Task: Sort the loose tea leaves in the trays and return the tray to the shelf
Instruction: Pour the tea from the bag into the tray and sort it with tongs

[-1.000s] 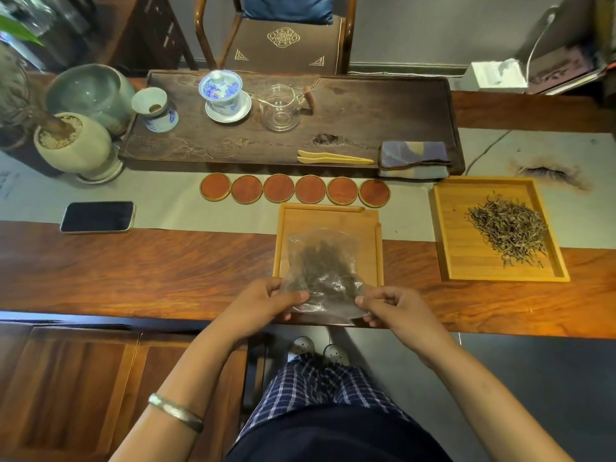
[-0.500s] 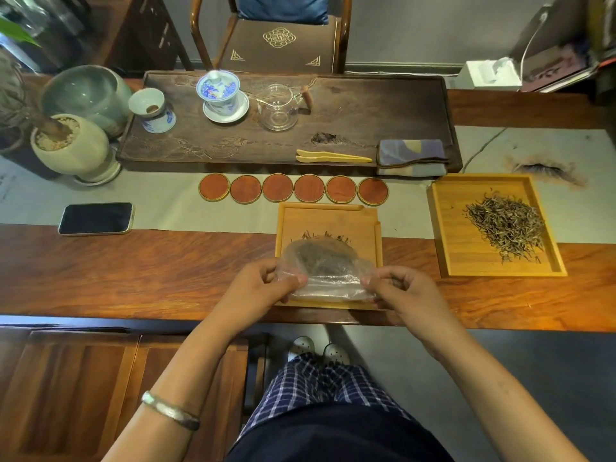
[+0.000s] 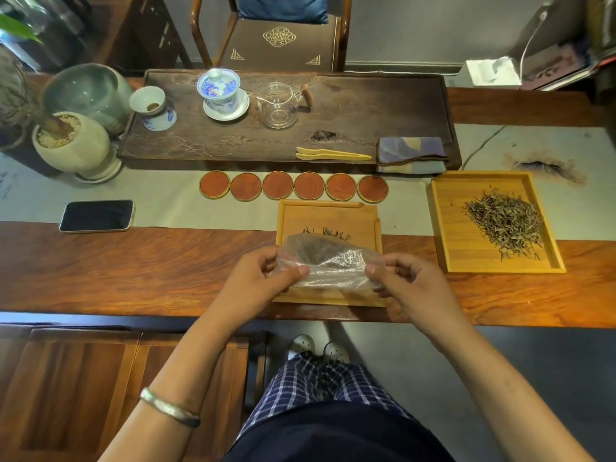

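In the head view, the left hand (image 3: pixel 263 278) and the right hand (image 3: pixel 405 283) are each pinching one end of a clear plastic bag (image 3: pixel 328 261), holding it over the small wooden tray (image 3: pixel 330 216) at the tabletop's (image 3: pixel 133 268) near edge. A few tea leaves (image 3: pixel 326 232) are lying in that tray just beyond the bag. To the right, a larger tray (image 3: pixel 450 228) is holding a pile of loose tea (image 3: pixel 506 223).
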`<action>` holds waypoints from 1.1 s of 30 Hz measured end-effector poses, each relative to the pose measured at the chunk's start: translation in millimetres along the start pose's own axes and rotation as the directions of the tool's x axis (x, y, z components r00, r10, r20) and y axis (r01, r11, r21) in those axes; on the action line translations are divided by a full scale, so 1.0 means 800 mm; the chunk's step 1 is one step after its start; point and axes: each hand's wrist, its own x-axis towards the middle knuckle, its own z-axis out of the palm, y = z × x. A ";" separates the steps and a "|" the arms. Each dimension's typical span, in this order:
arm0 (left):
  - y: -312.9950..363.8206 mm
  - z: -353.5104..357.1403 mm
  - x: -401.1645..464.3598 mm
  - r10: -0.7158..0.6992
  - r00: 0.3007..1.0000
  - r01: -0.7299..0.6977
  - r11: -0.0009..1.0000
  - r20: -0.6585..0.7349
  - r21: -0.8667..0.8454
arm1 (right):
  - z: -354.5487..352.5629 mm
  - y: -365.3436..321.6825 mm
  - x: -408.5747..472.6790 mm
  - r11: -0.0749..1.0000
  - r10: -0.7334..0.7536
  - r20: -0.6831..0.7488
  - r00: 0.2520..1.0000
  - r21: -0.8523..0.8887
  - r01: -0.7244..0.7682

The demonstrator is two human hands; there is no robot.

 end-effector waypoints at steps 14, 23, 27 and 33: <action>0.019 -0.004 0.006 0.087 0.996 -0.087 0.996 0.007 0.018 | -0.006 -0.018 -0.001 0.997 -0.068 -0.044 0.997 -0.041 0.066; 0.041 -0.016 0.004 0.174 0.985 -0.174 0.985 0.021 0.008 | -0.006 -0.039 -0.010 0.998 -0.065 -0.041 0.997 0.002 0.066; 0.044 -0.020 0.008 0.188 0.982 -0.188 0.982 0.022 0.016 | -0.007 -0.048 -0.010 0.997 -0.082 -0.043 0.996 0.006 0.082; 0.039 -0.024 0.016 0.003 0.998 -0.005 1.000 -0.066 -0.025 | -0.007 -0.049 -0.009 0.993 -0.121 -0.051 0.991 -0.012 0.121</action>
